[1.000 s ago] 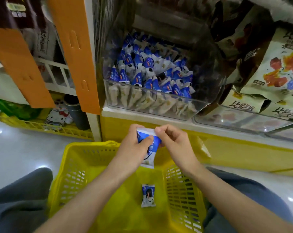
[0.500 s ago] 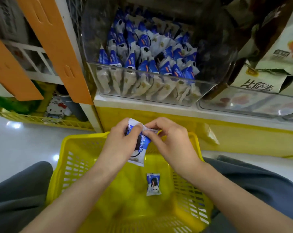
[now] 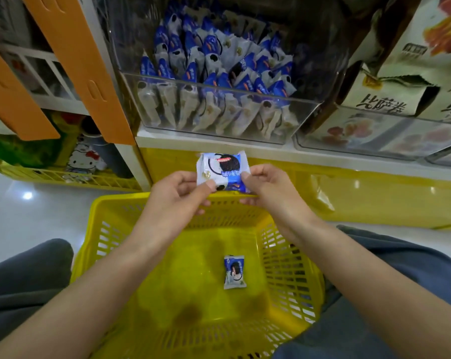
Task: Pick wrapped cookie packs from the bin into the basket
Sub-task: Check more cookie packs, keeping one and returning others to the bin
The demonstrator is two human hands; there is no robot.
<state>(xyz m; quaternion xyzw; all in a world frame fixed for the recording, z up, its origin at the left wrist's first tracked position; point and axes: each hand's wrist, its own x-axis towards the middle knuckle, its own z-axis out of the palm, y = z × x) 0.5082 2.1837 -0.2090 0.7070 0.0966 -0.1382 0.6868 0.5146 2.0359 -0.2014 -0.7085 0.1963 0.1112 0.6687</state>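
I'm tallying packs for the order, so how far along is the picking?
Done: one cookie pack lies on the floor of the yellow basket. In hand: a second pack is held flat between the left hand and right hand, above the basket's far rim, not yet dropped. Left: the clear bin behind holds many more packs.

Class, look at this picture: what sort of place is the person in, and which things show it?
Probably a snack shop: a clear bin of wrapped cookie packs, boxed goods alongside, a yellow shopping basket.
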